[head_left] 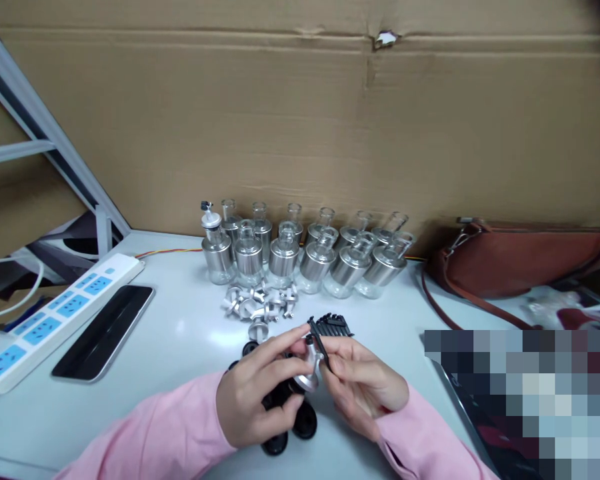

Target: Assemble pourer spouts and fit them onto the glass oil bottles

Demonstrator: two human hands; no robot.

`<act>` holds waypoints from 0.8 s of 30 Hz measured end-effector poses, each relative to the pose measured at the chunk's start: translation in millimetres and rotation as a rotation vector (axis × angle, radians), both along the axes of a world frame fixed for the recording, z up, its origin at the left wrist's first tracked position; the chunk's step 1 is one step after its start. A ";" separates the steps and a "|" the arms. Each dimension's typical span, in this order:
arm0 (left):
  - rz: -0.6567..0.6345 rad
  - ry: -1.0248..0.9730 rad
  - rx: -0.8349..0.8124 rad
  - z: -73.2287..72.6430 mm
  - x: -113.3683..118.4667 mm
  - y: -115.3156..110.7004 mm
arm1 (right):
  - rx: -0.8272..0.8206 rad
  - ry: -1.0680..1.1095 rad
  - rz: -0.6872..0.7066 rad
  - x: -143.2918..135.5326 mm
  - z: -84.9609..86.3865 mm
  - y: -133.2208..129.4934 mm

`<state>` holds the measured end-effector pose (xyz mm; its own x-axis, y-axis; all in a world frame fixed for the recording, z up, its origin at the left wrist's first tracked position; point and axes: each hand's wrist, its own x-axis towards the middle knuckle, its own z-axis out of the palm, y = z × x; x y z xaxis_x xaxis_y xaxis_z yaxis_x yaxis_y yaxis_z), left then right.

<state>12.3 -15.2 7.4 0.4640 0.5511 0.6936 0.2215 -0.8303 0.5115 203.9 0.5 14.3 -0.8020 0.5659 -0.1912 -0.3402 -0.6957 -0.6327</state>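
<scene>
My left hand (260, 390) is closed around a silver bottle-top fitting (308, 381) with a round flange and a narrow neck. In my right hand (367, 380), a slim black plastic piece (321, 345) is pinched between thumb and fingers, close against the fitting's neck. More black plastic pieces (337, 325) lie in a row just behind that hand. Several black round caps (305, 421) sit under and around my left hand, partly hidden by it. Loose silver fittings (260, 303) are heaped farther back.
Two rows of glass bottles with silver bands (283, 257) stand near the cardboard wall (260, 107); the front-left bottle carries a fitting (211, 219). At left are a power strip (63, 320) and a phone (105, 333). A brown bag (520, 260) and a pixelated screen (530, 400) occupy the right.
</scene>
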 end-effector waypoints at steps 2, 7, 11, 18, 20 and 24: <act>0.005 -0.011 -0.011 -0.2 0.6 -0.1 | 0.006 -0.011 -0.016 -0.3 0.2 -0.2; -0.001 -0.028 -0.055 -1.0 0.8 -1.5 | 0.010 0.004 -0.041 -1.7 1.5 -0.6; 0.018 -0.034 -0.063 -0.4 1.1 -0.4 | 0.003 0.000 -0.017 -1.6 3.3 -0.5; 0.028 -0.023 -0.047 0.4 2.2 0.7 | 0.010 0.024 -0.003 -5.4 -1.9 -0.3; 0.033 -0.030 -0.055 -0.4 2.5 0.7 | -0.003 0.041 -0.008 -7.1 -4.4 -1.0; 0.008 -0.066 -0.081 -1.3 2.6 0.5 | -0.023 0.065 0.023 -9.1 -5.0 -2.7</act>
